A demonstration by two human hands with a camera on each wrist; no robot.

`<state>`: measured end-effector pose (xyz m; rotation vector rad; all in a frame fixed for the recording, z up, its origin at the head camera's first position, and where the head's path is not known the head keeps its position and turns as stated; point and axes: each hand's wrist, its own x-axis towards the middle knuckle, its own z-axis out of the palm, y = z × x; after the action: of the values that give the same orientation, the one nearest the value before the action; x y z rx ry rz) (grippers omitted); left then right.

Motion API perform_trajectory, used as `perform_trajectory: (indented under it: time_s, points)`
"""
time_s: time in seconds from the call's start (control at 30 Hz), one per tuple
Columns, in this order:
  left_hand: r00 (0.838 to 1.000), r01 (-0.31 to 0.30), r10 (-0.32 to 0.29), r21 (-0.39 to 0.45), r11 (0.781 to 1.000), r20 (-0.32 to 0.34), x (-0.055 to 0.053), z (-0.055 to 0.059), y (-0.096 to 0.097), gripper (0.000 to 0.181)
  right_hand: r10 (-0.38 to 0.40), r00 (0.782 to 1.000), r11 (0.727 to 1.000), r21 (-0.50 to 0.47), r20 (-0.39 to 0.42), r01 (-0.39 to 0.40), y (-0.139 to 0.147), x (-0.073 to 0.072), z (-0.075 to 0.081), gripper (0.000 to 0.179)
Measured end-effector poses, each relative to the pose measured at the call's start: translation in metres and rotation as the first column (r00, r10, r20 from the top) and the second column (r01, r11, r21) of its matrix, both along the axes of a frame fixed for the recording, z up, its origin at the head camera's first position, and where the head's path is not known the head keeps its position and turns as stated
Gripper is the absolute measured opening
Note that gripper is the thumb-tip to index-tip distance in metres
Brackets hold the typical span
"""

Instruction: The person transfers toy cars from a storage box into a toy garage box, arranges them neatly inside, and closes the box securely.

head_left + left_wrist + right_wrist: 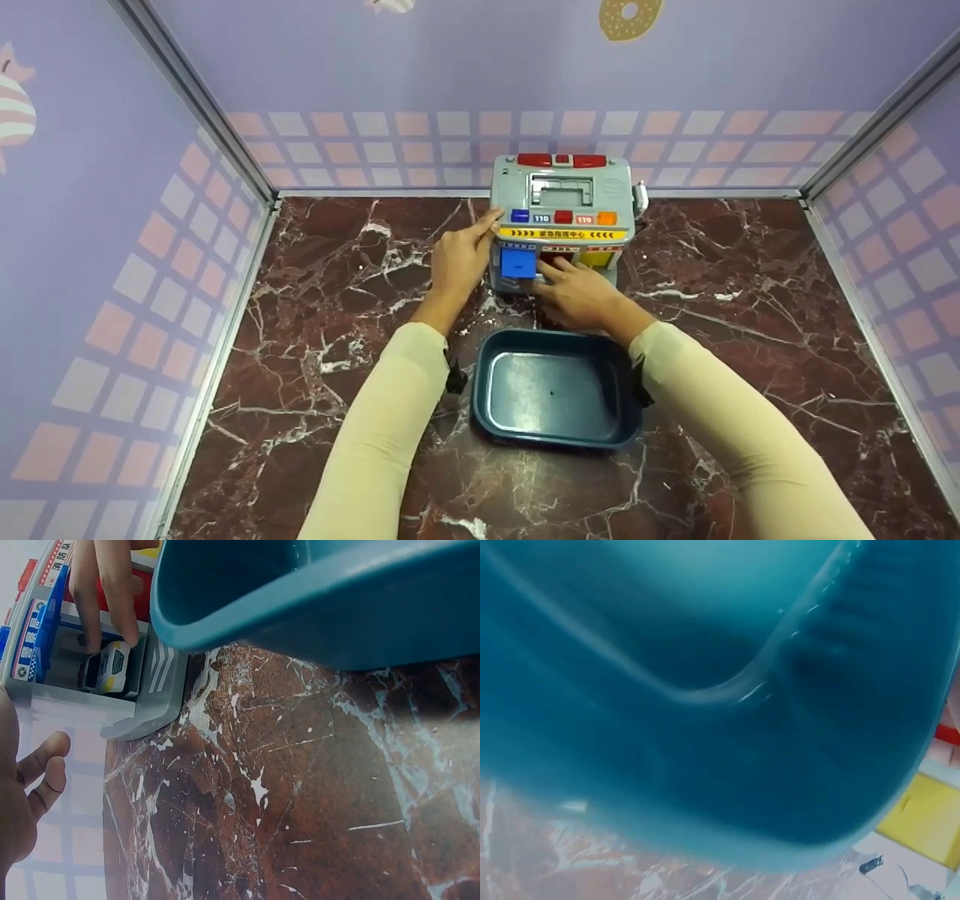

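Note:
A grey toy emergency station (pixel 619 187) stands against the back wall, with a blue door (pixel 518 264) swung up at its left bay. My left hand (pixel 459 259) touches the station's upper left edge with its extended fingers. In the left wrist view, the other fingers of that hand bend loosely beside the station's side. My right hand (pixel 581 294) reaches across the front to the left bay. Two of its straight fingers (pixel 116 592) touch a small white toy car (pixel 115 667) with yellow and dark markings, sitting inside that bay.
A dark teal plastic basin (pixel 555 444) stands on the marbled table (pixel 337 420), between my forearms and just in front of the station. It fills most of the right wrist view. The station's yellow door (pixel 596 259) is at the right. Patterned panels (pixel 360 67) enclose the table.

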<state>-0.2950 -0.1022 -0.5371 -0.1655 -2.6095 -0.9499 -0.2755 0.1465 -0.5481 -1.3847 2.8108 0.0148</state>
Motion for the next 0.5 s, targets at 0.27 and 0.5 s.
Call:
perform_trajectory:
  time_s: [0.27, 0.5]
  points:
    - [1.000, 0.001, -0.001, -0.008, 1.000, -0.011, 0.000, -0.002, -0.002, 0.033, 0.084, 0.993, 0.990, -0.108, -0.082, -0.092, 0.020, 0.010, 0.010, 0.057]
    - [0.999, 0.015, -0.015, -0.011, 1.000, -0.031, -0.001, 0.000, 0.000, 0.034, 0.104, 0.973, 0.959, -0.241, -0.206, -0.153, 0.030, 0.010, 0.026, 0.051]
